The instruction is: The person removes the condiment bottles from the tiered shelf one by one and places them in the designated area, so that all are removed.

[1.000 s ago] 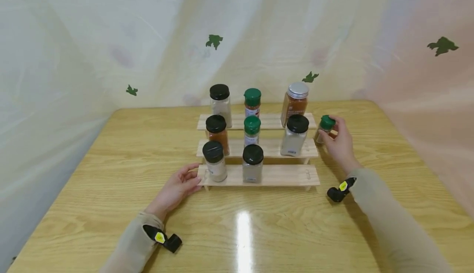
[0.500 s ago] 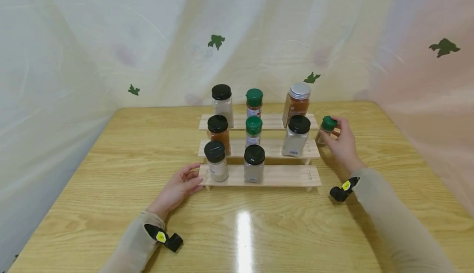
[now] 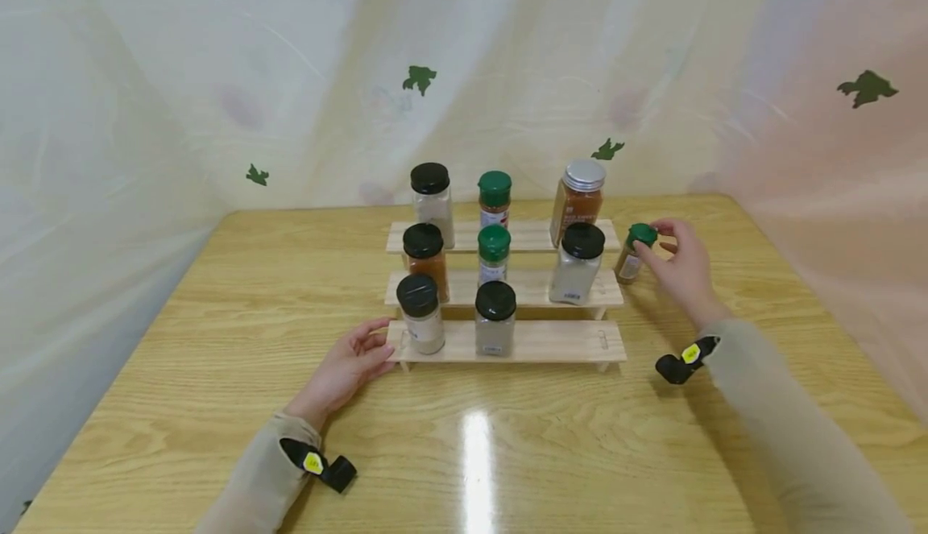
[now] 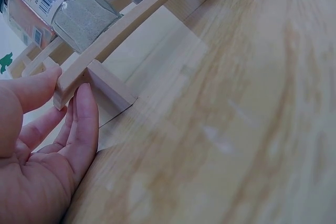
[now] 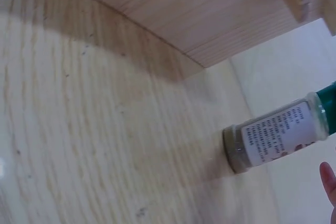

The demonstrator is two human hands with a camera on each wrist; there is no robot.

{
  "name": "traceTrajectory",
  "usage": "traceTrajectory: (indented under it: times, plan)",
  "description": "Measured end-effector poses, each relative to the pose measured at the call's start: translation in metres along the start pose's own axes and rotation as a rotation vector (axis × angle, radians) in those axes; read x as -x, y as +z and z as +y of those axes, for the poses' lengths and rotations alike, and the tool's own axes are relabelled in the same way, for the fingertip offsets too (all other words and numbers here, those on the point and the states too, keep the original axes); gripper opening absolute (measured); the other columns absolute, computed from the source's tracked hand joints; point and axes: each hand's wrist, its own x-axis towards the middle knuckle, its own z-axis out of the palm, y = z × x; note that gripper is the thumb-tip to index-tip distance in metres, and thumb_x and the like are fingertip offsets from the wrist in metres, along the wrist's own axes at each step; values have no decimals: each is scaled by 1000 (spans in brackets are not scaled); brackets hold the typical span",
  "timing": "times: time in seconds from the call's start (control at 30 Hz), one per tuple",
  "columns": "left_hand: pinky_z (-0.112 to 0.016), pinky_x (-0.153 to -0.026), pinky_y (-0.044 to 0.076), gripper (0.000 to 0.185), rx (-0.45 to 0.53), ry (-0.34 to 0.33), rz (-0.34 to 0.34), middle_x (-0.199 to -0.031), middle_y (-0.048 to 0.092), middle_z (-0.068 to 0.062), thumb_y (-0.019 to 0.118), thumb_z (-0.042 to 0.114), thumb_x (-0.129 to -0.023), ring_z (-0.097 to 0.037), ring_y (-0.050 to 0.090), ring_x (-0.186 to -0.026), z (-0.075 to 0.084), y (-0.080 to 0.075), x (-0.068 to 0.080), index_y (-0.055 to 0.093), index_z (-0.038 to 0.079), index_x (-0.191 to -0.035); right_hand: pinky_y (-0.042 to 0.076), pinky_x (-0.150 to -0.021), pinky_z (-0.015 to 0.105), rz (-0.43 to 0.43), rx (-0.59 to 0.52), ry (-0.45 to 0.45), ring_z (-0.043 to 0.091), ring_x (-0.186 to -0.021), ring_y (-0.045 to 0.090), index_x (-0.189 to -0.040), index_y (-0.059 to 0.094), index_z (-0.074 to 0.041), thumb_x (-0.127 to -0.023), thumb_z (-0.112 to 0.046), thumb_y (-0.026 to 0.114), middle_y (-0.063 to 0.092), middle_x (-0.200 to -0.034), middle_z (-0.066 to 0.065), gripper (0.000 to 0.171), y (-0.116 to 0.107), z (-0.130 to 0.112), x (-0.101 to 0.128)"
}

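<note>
Overhead, a pale curtain printed with green leaves [image 3: 419, 80] backs the glossy wood-grain bench [image 3: 217, 341]. Leftward, the left hand [image 3: 350, 366], fingers relaxed, touches the three-step wooden rack [image 3: 558, 344]. Rightward, the right hand [image 3: 681, 270] pinches the small green-capped glass spice jar [image 3: 634, 250] beside the rack.
</note>
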Motion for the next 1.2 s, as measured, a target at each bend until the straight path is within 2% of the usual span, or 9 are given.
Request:
traceTrajectory:
  times: [0.13, 0.23, 0.43, 0.6, 0.73, 0.8, 0.87, 1.0, 1.2]
  plan:
    - [-20, -82, 53, 54, 6, 4, 3, -104, 46, -1, 44, -4, -96, -3, 55, -87, 1, 0, 0, 22, -6, -144, 42, -98, 55, 22, -15, 18, 37, -114, 44, -123, 47, 9, -92, -20, 61, 45, -123, 25, 45, -10, -5, -1]
    - [-19, -83, 53, 54, 5, 6, 5, -104, 45, -1, 44, -4, -96, -3, 54, -87, 2, 0, 1, 22, -6, -144, 44, -99, 47, 44, -16, 25, 26, -111, 45, -124, 48, 7, -92, -23, 61, 47, -122, 19, 45, -18, -10, 0]
    - [-19, -83, 53, 54, 2, 2, 4, -104, 43, -2, 44, -3, -96, -3, 54, -88, 2, -1, 2, 22, -5, -145, 47, -93, 21, 88, -57, 15, -2, -100, 46, -122, 51, 0, -90, -18, 64, 47, -109, -12, 40, -32, -23, 7]
    - [-19, -83, 53, 55, 8, -1, 3, -104, 44, -1, 44, -4, -95, -3, 54, -88, 2, 0, 3, 21, -6, -145, 44, -87, 9, 120, -145, -40, -4, -100, 49, -116, 55, -17, -88, -7, 65, 48, -105, -20, 32, -40, -31, 13]
    - [-19, -83, 53, 55, 11, -2, 8, -104, 44, -1, 45, -3, -95, -3, 54, -88, 2, 0, 4, 21, -5, -145, 43, -87, 10, 133, -263, -121, 2, -101, 51, -110, 56, -23, -85, 4, 63, 53, -106, -17, 37, -43, -43, 17]
    - [-19, -83, 53, 54, 11, -3, 8, -104, 43, -1, 45, -3, -96, -3, 54, -88, 3, -1, 4, 21, -5, -145, 44, -88, 11, 136, -332, -192, 6, -102, 52, -109, 59, -17, -84, 10, 62, 55, -107, -13, 36, -43, -51, 21]
    - [-19, -83, 53, 54, 12, -2, 5, -104, 44, -1, 45, -2, -96, -3, 53, -88, 3, -1, 4, 22, -5, -145, 45, -89, 13, 124, -382, -260, 9, -102, 53, -107, 59, -3, -83, 13, 60, 56, -108, -10, 29, -43, -60, 26]
    - [-19, -83, 53, 54, 4, 2, 3, -104, 44, -1, 46, -1, -96, -3, 53, -88, 2, -1, 2, 22, -5, -145, 45, -93, 15, 89, -406, -378, 11, -103, 53, -107, 50, 18, -81, 15, 60, 56, -109, -8, 28, -40, -77, 36]
    - [-19, -83, 53, 54, -4, 2, 2, -104, 44, -1, 46, -2, -96, -3, 53, -88, 1, -1, 1, 22, -5, -145, 45, -96, 18, 31, -432, -494, 10, -105, 55, -109, 56, 9, -82, 8, 66, 57, -113, -5, 30, -32, -97, 47]
